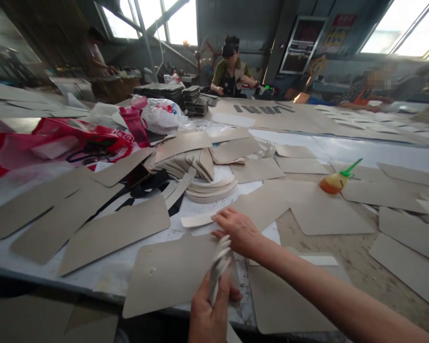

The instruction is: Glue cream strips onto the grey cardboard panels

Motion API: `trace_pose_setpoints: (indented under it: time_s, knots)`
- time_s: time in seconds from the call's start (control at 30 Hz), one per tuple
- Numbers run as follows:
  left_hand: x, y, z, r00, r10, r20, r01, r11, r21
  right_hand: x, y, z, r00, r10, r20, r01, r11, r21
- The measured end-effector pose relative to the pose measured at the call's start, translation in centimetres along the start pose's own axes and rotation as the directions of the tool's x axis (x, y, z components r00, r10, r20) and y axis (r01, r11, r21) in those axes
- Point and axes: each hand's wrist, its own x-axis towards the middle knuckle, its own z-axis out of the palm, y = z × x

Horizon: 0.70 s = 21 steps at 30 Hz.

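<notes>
My left hand [209, 312] sits at the bottom edge and grips a thin stack of pale cardboard strips [219, 264], held upright on edge. My right hand [238, 231] reaches in from the lower right, palm down, fingers curled over the top of that stack and just beside a narrow pale strip [196, 220] lying flat on the table. A large grey cardboard sheet [168, 274] lies under both hands. Behind them stands a fanned heap of curved cardboard cut-outs [200, 174].
Grey cardboard sheets [110, 233] cover the table [346, 247]. An orange squeeze bottle with a green nozzle [336, 181] lies at the right. Red plastic bags [75, 140] are at the left. Black trays [193, 100] are stacked far back. Three other people work beyond.
</notes>
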Motion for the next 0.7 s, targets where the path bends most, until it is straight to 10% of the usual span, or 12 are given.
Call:
trace_pose_setpoints:
  time_s: [0.2,0.7]
  knots:
    - [0.7,1.5,-2.1,0.943,-0.33,0.053,0.319,0.842,-0.435,3.9,-2.0,2.6,0.99,-0.082,0.112,0.106,0.968,-0.227]
    - [0.3,0.1,-3.3,0.936,-0.35,0.051,0.337,0.841,-0.423,5.2,-1.6,2.4,0.997,0.069,0.019,-0.068,0.995,-0.073]
